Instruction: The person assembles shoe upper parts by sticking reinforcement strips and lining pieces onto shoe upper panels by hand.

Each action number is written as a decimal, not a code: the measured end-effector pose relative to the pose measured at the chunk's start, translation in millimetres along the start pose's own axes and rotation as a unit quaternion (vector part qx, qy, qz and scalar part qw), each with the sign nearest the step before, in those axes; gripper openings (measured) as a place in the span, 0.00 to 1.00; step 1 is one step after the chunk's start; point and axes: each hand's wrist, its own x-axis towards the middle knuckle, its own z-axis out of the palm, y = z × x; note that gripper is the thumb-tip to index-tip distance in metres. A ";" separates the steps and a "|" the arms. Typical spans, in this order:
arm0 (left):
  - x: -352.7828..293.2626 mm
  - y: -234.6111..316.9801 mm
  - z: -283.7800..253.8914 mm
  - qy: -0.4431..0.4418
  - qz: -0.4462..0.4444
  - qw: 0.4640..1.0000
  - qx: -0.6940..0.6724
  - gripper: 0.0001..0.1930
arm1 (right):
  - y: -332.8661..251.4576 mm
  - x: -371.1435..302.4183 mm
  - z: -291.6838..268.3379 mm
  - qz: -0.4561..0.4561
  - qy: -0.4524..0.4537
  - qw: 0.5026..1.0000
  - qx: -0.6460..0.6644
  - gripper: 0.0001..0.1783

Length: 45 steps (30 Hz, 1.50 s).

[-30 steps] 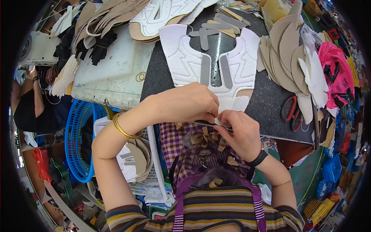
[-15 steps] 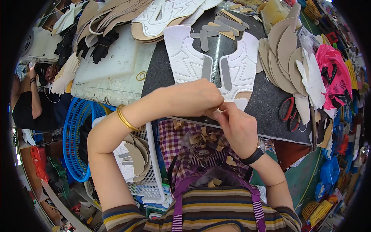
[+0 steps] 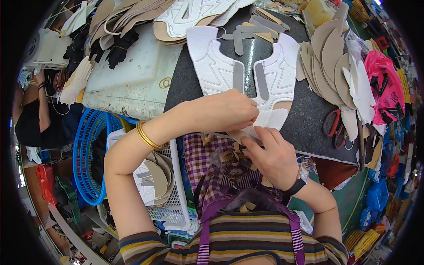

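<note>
A white stitched shoe upper (image 3: 214, 66) lies on the dark tabletop, spread in a U, with a grey strip (image 3: 262, 79) along each inner edge. My left hand (image 3: 232, 108) is closed over its toe end, the fingertips pinched. Just below, my right hand (image 3: 274, 154) is closed too, thumb and forefinger at the same spot. Between the two hands shows a thin pale piece (image 3: 240, 134) at the table's front edge. The fingers partly hide it, so I cannot tell whether it is joined to the upper.
Loose grey and tan strips (image 3: 254, 31) lie behind the upper. Beige shaped pieces (image 3: 324, 57) are stacked at the right, near red-handled scissors (image 3: 331, 126). More white uppers (image 3: 190, 17) are piled at the back. A blue basket (image 3: 90, 159) and a white basket (image 3: 176, 194) stand at the left.
My right hand has shifted down and slightly right, its fingers spreading a little from the left hand. More of the pale piece and the upper's toe end shows between them.
</note>
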 end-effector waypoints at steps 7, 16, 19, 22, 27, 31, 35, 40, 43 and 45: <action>-19.7 14.9 28.8 0.111 -0.076 0.991 -0.016 0.06 | 6.5 2.8 -0.2 0.109 0.006 0.991 0.072 0.10; -37.9 -2.9 37.2 0.161 0.090 0.980 0.081 0.21 | 10.7 3.8 -6.2 -0.060 -0.085 0.993 -0.054 0.14; -43.9 2.7 39.3 0.119 0.072 0.986 0.096 0.22 | -0.3 -14.3 9.9 -0.156 -0.053 0.962 -0.219 0.17; -49.5 2.9 42.3 0.094 0.073 0.985 0.121 0.23 | -1.0 -29.1 10.6 -0.171 -0.068 0.953 -0.241 0.19; -58.1 6.5 53.7 0.148 0.028 0.968 0.201 0.24 | 32.4 -39.4 -4.7 -0.152 -0.175 0.966 -0.115 0.29; -51.7 9.0 62.9 0.240 0.039 0.955 0.170 0.20 | 31.6 -25.2 -9.9 -0.123 -0.087 0.985 -0.087 0.24; -52.5 13.8 66.4 0.309 -0.015 0.946 0.094 0.15 | 45.8 -3.4 -1.6 -0.170 0.003 0.985 0.014 0.14; -45.0 17.9 45.5 0.247 0.044 0.949 0.191 0.15 | 49.0 -8.3 -2.0 -0.188 0.021 0.982 0.001 0.08; -44.2 18.6 33.2 0.210 0.093 0.950 0.211 0.15 | 69.2 -12.5 -35.3 -0.095 -0.023 0.995 0.011 0.12; -55.0 17.7 31.7 0.200 0.094 0.957 0.189 0.13 | 96.5 -5.9 -62.9 0.024 0.041 0.996 -0.077 0.11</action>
